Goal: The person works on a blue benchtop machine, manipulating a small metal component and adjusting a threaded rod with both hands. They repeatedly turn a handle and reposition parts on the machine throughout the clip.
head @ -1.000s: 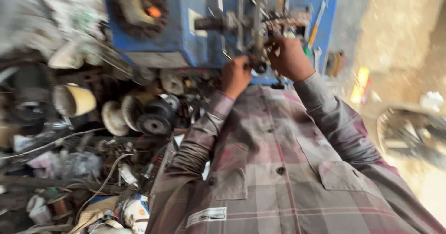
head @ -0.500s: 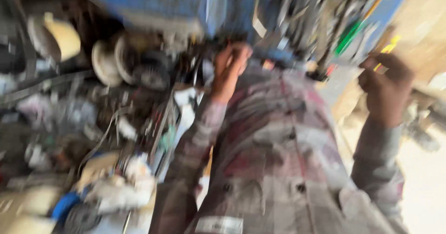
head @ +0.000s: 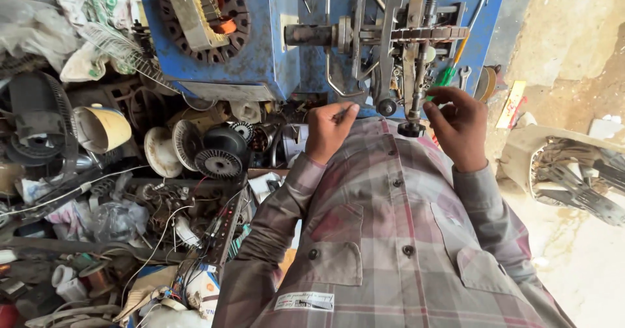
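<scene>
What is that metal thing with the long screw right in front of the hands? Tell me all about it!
The metal contraption is bolted-looking grey steel: flat bars, a long threaded rod running up and down, and a thick dark shaft sticking out to the left. It looks worn and greasy. It stands against the blue panel. A small dark knob sits at the rod's bottom end. The right hand has its fingertips beside that knob; the left hand is just below, pinching something too thin to make out.
</scene>
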The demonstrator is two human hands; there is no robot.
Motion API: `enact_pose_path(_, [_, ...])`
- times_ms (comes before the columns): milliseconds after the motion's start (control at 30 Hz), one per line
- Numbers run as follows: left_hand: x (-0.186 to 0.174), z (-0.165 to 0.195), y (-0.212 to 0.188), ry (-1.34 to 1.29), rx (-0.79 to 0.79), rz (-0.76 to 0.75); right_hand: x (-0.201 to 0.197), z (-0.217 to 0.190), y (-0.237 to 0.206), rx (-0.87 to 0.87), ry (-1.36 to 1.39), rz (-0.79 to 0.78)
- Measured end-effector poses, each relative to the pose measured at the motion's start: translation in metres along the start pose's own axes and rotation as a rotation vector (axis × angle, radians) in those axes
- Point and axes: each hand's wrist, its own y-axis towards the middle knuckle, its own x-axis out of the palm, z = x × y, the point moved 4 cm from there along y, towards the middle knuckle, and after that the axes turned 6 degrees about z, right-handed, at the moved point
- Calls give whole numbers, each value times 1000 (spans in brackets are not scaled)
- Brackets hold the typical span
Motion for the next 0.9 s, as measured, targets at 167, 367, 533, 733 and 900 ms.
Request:
enact_pose_path(167, [29,-3,19,207,99,-111,12,-4,19,-87,-165,-68])
enact_pose_path(367, [42,-8,28,353,172,-145,31,-20,42,-346,-331,-114])
enact_pose_path(533, [46,-1,20,337,214,-137,34,-31,47,-511,-727,-50])
enact_pose_path(733, [42,5,13,281,163,-103,36,-23,49,-598,-883,-180])
enact_pose_path(900, [30,-10,-1,103,91,32,17,-36,46,-706,-558,-67])
